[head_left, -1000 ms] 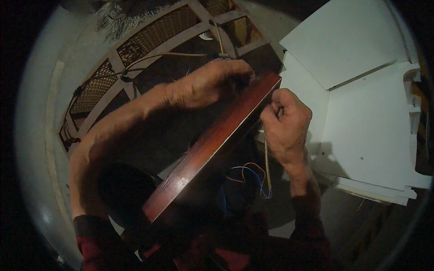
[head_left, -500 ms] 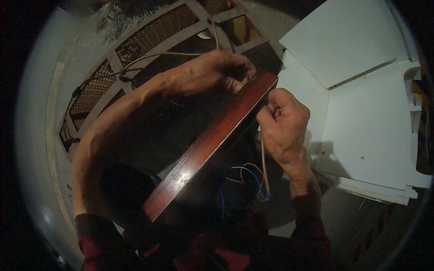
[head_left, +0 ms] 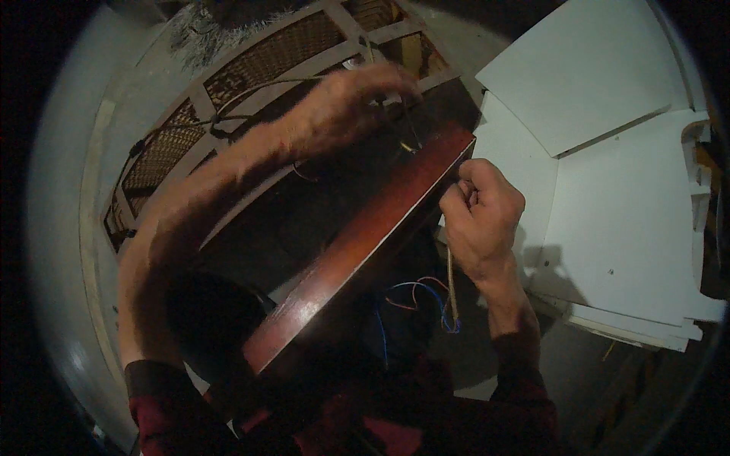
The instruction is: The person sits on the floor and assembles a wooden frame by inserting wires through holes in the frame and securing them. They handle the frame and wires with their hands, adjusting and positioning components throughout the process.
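A reddish-brown wooden board (head_left: 357,243) stands on edge, slanting from lower left to upper right, with a pale line along one edge. My left hand (head_left: 342,110) is raised beyond its upper end, fingers curved downward and smeared by motion. Short bare wire ends (head_left: 411,146) show between that hand and the board. Against the board's right side my right hand (head_left: 487,216) is closed in a fist, its fingertips hidden. A tan cord (head_left: 452,292) hangs down from under it. Thin blue and red wires (head_left: 430,289) loop near the cord's lower part.
A wooden frame with woven panels (head_left: 274,49) lies at the far left, a dark cord (head_left: 171,129) across it. White boards (head_left: 601,197) stand at the right. A shaggy grey bundle (head_left: 209,34) lies at the back. A dark round shape (head_left: 209,319) is beside my left forearm.
My left hand has moved up and left, off the board's upper end, uncovering the wire ends. My right hand stays closed beside the board, shifted only slightly within the picture.
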### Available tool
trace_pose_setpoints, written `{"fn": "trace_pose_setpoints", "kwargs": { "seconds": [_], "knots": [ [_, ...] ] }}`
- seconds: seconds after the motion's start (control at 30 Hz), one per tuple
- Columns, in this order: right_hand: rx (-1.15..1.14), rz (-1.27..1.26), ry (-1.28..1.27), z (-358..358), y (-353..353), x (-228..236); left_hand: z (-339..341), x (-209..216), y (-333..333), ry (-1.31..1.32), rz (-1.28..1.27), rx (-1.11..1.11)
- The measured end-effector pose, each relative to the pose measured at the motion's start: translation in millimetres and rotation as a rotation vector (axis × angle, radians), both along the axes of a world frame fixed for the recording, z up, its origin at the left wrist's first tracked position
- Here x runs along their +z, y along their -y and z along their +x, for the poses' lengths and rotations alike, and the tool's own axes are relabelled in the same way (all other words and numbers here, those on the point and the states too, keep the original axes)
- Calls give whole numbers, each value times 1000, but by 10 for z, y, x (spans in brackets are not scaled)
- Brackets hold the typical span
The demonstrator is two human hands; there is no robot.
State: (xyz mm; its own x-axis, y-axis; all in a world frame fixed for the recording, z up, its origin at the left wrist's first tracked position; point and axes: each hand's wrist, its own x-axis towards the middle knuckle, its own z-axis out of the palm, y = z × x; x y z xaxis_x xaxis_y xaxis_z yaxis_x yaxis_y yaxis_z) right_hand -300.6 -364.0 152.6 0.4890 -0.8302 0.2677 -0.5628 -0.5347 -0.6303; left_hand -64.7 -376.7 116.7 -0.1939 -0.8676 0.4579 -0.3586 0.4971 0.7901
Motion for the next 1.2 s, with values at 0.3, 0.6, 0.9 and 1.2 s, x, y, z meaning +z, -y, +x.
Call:
{"fn": "trace_pose_setpoints", "kwargs": {
  "seconds": [0.3,0.6,0.9,1.2],
  "knots": [
    [-102,392,-31,-30,16,206,-156,-124,-134,148,63,-233],
    [-163,391,-24,64,3,124,-99,59,90,123,342,-466],
    [-119,288,46,87,-47,229,-163,8,-88,-98,367,-301],
    [-142,198,-157,-7,-60,209,-245,-50,-84,16,124,-233]
  ]
}}
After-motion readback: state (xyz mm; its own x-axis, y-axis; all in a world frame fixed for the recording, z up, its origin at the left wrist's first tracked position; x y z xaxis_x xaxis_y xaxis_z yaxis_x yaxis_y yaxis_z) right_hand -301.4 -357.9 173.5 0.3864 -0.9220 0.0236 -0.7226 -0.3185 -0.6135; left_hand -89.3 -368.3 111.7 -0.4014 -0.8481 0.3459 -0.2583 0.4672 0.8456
